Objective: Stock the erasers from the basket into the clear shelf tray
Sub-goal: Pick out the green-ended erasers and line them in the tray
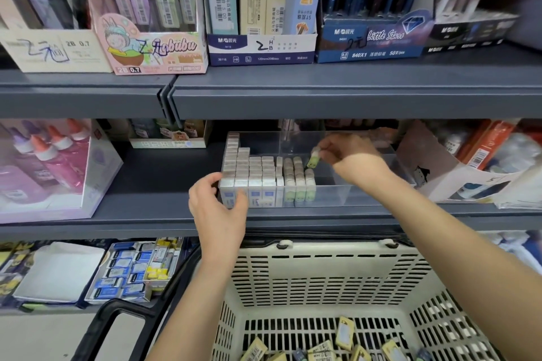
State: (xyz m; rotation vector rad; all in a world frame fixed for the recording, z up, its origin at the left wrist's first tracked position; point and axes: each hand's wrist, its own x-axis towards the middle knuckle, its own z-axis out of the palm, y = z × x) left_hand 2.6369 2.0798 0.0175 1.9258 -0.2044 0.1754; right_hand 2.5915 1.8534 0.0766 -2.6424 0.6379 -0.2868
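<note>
Fingers (325, 146) of the right hand (350, 157) are pinching a pale-green block eraser (313, 159) upright, just right of the clear plastic shelf tray's (352, 195) green eraser rows (299, 182) mid-frame, left hand (218, 202) gripping its front-left corner.

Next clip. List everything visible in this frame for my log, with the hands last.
clear tray: one, transparent, middle shelf, centre.
white erasers: many, in rows, tray's left part.
green-faced erasers: a few short rows, right beside the white ones.
basket: one, cream, below the shelf.
yellow packs: several, on the basket floor.
display boxes: five; beige, pink, white, blue, black; top shelf.
bottles: several, pink and purple, middle shelf, left.
blue-white packs: many, bottom shelf, left.
left hand: grips the tray's front left corner.
right hand: pinches the held eraser, green-faced, above the tray.
</note>
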